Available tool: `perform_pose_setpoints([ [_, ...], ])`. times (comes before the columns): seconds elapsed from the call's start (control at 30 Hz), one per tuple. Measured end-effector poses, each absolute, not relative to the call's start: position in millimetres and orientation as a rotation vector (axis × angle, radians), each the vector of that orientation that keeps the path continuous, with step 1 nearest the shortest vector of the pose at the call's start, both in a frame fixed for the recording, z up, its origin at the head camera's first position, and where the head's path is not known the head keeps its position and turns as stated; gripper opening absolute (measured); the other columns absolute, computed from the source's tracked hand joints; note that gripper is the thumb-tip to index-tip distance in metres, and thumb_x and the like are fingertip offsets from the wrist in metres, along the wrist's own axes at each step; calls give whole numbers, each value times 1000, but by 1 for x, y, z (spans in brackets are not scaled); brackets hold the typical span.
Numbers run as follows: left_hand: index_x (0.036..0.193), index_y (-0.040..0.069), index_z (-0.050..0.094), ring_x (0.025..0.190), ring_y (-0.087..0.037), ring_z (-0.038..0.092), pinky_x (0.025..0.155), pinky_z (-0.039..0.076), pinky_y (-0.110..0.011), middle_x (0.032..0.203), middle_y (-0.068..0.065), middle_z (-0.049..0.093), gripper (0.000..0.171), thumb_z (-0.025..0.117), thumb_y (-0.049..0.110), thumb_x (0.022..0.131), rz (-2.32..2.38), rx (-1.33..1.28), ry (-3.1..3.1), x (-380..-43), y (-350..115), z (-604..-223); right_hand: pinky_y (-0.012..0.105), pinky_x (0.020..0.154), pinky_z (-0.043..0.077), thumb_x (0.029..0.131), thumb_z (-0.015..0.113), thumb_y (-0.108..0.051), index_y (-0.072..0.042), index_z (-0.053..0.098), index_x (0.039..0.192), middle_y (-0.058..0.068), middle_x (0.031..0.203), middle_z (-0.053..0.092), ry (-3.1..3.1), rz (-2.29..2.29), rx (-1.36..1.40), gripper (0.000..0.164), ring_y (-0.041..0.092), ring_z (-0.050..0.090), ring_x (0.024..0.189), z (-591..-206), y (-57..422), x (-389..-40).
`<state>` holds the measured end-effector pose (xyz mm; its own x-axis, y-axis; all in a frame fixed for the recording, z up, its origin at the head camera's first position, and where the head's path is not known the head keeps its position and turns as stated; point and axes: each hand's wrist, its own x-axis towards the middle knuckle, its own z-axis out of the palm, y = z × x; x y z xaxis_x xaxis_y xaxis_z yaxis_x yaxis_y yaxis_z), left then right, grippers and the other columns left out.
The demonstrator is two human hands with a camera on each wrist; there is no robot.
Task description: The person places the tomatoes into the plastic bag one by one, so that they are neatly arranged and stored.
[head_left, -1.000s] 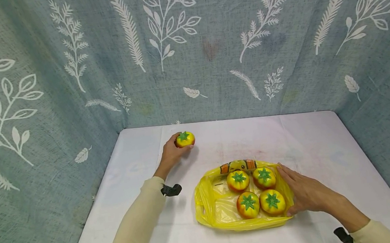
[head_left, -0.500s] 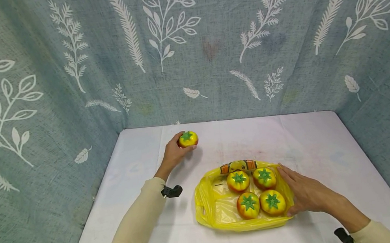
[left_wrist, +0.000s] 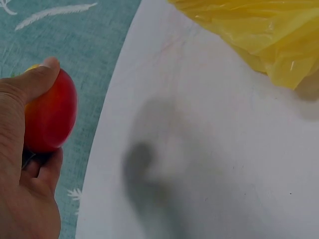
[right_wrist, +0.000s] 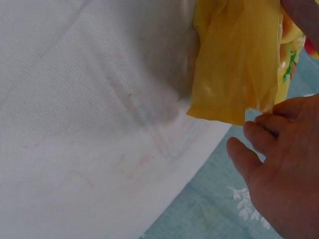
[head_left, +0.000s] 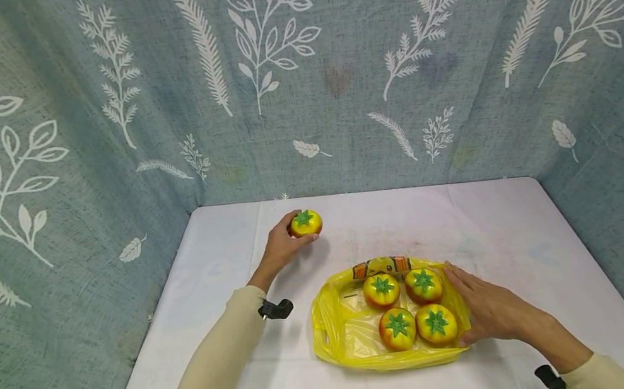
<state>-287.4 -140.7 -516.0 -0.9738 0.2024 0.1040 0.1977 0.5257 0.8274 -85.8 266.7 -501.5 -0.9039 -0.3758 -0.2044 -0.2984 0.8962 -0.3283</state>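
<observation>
My left hand grips a shiny toy tomato, yellow on top with a green star-shaped cap. Its red underside shows in the left wrist view, thumb on one side and fingers on the other. In front of me a yellow plastic bag lies spread on its side of the table, its mouth facing up. Several similar toy tomatoes sit in its right part. My right hand is at the bag's right end, fingers extended, thumb and fingertips touching its rim; the other fingers hang loosely beside it.
A white-covered table lies under everything, with its far edge against a grey-green leaf-patterned curtain. The same cloth hangs along the left and right sides. Black wrist straps sit over the sleeves.
My left hand has moved slightly to the right with the toy tomato in its grip. The right hand, the bag and its contents stay where they were.
</observation>
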Motion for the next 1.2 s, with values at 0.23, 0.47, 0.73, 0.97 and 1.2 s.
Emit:
perform_pose_setpoints([
  [0.23, 151, 8, 45, 128, -29, 53, 108, 45, -43, 144, -15, 52, 82, 85, 31, 84, 1483, 365, 2718, -284, -137, -514, 64, 98, 46, 57, 88, -67, -1, 17, 160, 24, 164, 18, 2797, -435, -519, 141, 48, 41, 137, -502, 268, -86],
  [0.47, 150, 7, 46, 125, -29, 55, 106, 47, -44, 143, -16, 53, 81, 86, 30, 83, 1499, 433, 2694, -279, -131, -509, 64, 98, 46, 57, 89, -65, -2, 17, 160, 24, 164, 18, 2798, -437, -515, 141, 48, 40, 137, -502, 267, -85],
  [0.73, 150, 6, 46, 122, -29, 57, 103, 49, -43, 142, -16, 54, 82, 86, 29, 83, 1518, 501, 2658, -274, -127, -506, 65, 98, 46, 57, 89, -65, -1, 16, 160, 25, 164, 18, 2796, -441, -510, 142, 49, 40, 138, -501, 267, -85],
  [0.97, 149, 7, 46, 121, -27, 57, 103, 50, -42, 141, -14, 54, 82, 86, 30, 82, 1530, 523, 2629, -269, -124, -504, 65, 98, 46, 57, 89, -65, -1, 16, 160, 25, 164, 18, 2792, -438, -511, 142, 49, 40, 138, -502, 267, -85],
  [1.2, 147, 8, 48, 120, -24, 58, 104, 49, -41, 140, -11, 55, 77, 86, 28, 83, 1523, 595, 2588, -262, -121, -498, 64, 98, 46, 57, 89, -65, -1, 16, 160, 24, 164, 17, 2788, -441, -506, 141, 49, 40, 138, -502, 267, -86],
])
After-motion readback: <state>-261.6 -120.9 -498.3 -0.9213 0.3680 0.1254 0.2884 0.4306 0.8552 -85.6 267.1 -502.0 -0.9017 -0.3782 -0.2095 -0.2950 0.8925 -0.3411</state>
